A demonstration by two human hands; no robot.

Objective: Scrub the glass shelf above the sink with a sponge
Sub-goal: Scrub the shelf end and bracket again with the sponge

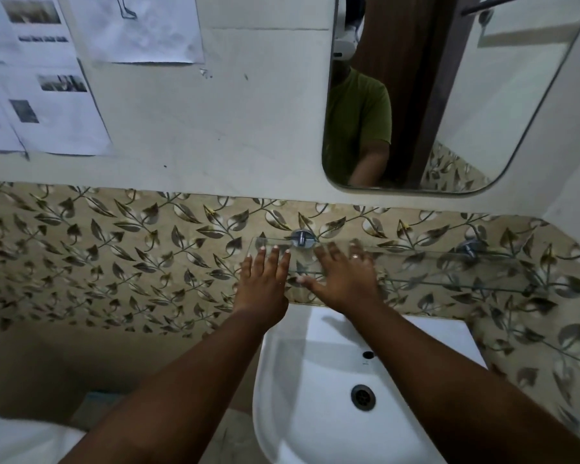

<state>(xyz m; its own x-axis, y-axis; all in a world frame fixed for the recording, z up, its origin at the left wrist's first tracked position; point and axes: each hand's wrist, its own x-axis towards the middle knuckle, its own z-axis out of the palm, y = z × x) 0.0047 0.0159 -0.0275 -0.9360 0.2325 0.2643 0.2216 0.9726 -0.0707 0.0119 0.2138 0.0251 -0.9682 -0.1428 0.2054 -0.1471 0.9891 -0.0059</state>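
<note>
From the head camera, both bare arms reach forward over a white sink [282,380] toward a clear glass shelf [449,269] fixed to the wall above it. The shelf runs along a band of leaf-patterned tiles [114,249], held by two round metal brackets, one [301,238] near its left end and another [470,248] further right.

The left hand [263,283] lies at the shelf's left end, fingers straight and close together, fingertips [275,250] at or over the shelf's corner; its grip is flat and open and holds nothing. Whether the palm touches the glass cannot be told.

The right hand [347,276] rests flat on the left part of the shelf, just right of the left bracket, fingers spread, thumb pointing left toward the other hand. A ring [354,257] shows on one finger. Its grip is also spread wide, with nothing held that can be seen. The two hands are near each other but apart.

The sink drain [362,397] shows between the forearms. Above the shelf hangs a mirror [482,112], reflecting a person in a green shirt. Printed papers [44,82] are stuck to the wall at upper left.
</note>
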